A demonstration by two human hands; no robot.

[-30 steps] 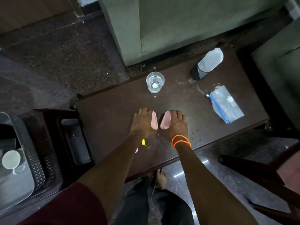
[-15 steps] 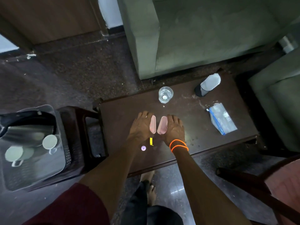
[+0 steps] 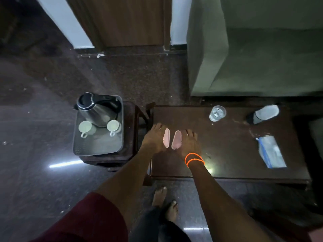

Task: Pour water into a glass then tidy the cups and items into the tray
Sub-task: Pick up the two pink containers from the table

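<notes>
My left hand and my right hand lie flat, palms down, side by side at the left end of a dark wooden table, holding nothing. A clear glass stands at the table's far edge. A bottle lies on its side further right. To the left, a metal tray sits on a low stool and holds a steel kettle and two white cups.
A clear zip bag with a blue strip lies at the table's right end. A green sofa stands behind the table. A wooden door is at the back. My bare feet are on the dark floor.
The view has swung left, bringing the tray, kettle and both cups fully into sight. Both hands stay flat on the table, now near its left end.
</notes>
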